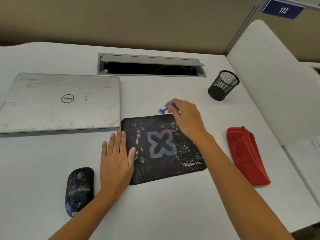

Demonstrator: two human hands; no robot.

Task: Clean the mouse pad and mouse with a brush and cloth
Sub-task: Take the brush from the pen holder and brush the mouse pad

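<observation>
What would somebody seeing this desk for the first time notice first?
Probably the black mouse pad in the middle of the desk, speckled with pale crumbs, with the left hand resting flat on its left edge and the right hand holding a small blue brush at its far edge. Next, the bright red cloth folded to its right and the equally speckled mouse at near left.
</observation>
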